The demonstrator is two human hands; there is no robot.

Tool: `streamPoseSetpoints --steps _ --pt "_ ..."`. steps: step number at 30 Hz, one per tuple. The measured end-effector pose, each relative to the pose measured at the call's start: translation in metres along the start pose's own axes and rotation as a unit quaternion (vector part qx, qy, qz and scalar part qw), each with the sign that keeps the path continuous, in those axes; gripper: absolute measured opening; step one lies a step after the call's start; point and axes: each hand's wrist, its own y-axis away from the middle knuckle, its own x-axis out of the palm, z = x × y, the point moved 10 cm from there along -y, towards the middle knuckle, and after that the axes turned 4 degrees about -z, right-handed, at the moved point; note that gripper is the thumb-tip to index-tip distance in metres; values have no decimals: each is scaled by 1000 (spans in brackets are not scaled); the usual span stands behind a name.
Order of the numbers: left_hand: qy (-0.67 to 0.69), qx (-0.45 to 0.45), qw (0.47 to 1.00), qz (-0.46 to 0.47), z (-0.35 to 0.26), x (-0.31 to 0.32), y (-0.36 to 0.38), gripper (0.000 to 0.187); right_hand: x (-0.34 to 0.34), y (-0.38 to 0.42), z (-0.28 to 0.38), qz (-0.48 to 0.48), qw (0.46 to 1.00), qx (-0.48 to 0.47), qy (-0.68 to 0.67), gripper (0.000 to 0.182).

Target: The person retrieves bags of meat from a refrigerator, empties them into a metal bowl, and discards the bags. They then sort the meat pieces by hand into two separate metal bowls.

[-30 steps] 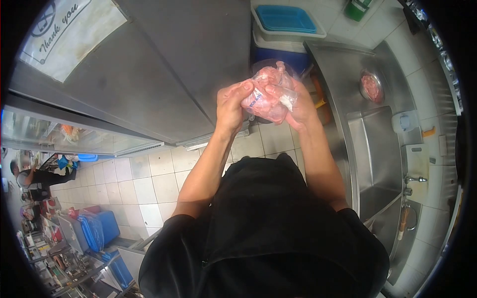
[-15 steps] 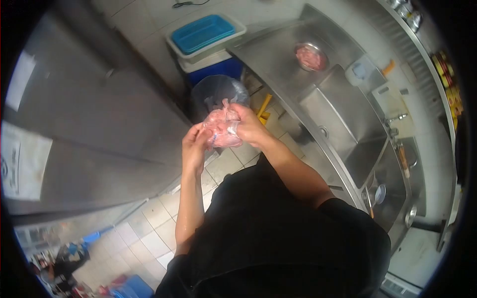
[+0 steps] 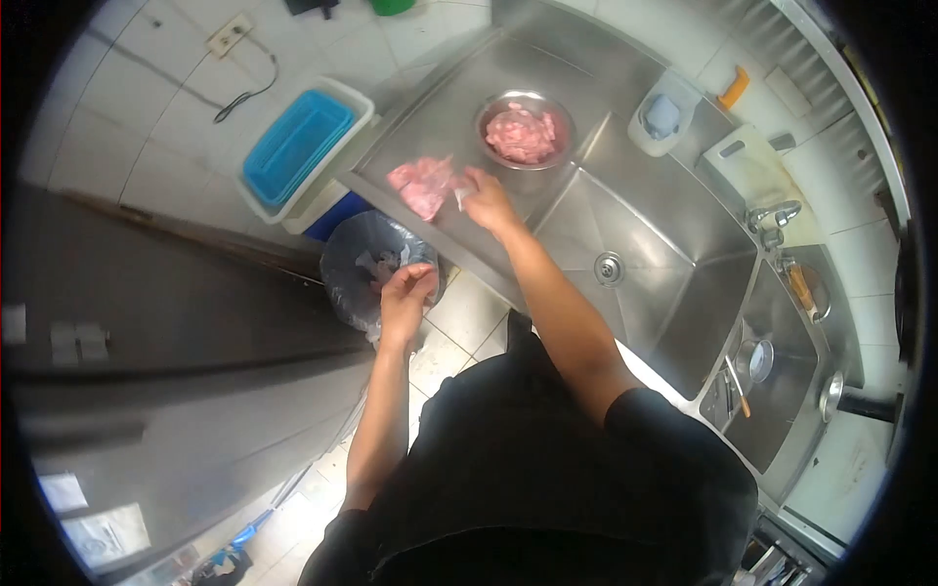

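Observation:
A clear plastic bag of pink raw meat (image 3: pixel 422 186) overlaps the near-left edge of the steel counter (image 3: pixel 440 112). My right hand (image 3: pixel 487 202) is closed on the bag's right end, where a white patch shows by the fingers. Behind it on the counter stands a round metal bowl (image 3: pixel 483 119), holding more pink meat pieces (image 3: pixel 521 134). Lower left, my left hand (image 3: pixel 404 298) hovers over the lined trash bin (image 3: pixel 342 256), its fingers loosely bent and apart from the bag. Crumpled plastic (image 3: pixel 376 264) lies inside the bin.
A blue basket (image 3: pixel 298 146) rests in a white tub left of the counter. To the right are the sink basin (image 3: pixel 640 234), a faucet (image 3: pixel 777 215), a cutting board (image 3: pixel 752 171) and a plastic container (image 3: pixel 664 112). A grey fridge-like cabinet (image 3: pixel 176 303) flanks my left.
My view has turned toward the counter. My left hand has let go of the meat bag and dropped over the bin, while my right hand has carried the bag to the counter edge.

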Motion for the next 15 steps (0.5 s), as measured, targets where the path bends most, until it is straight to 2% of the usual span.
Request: streamPoseSetpoints --steps 1,3,5,7,9,10,11,13,14,15 --pt "-28 8 1000 5 -7 19 -15 16 -11 3 -15 -6 1000 -14 17 39" --pt "-53 20 998 8 -28 60 -42 17 -37 0 -93 -4 999 44 -30 38" --pt "-136 123 983 21 -56 99 -79 22 -76 -1 -135 -17 991 104 -79 36" --pt "-202 193 960 0 -80 136 -124 31 -117 -4 -143 -52 977 164 -127 33" --pt "-245 334 910 31 -123 189 -157 39 -150 -33 -126 -109 968 133 -185 27" --pt "-323 406 852 62 -135 228 -181 41 -165 -51 -126 -136 960 119 -216 24" --pt "-393 474 782 93 -139 259 -195 44 -167 -66 -129 -135 975 116 -130 22" --pt "-507 469 720 70 -117 283 -221 50 -164 -89 -127 -132 985 106 44 20" --pt "-560 465 683 60 -105 291 -232 52 -161 -90 -132 -130 982 133 14 21" --pt "-591 424 682 79 -102 296 -241 53 -160 -89 -123 -130 978 159 -16 21"
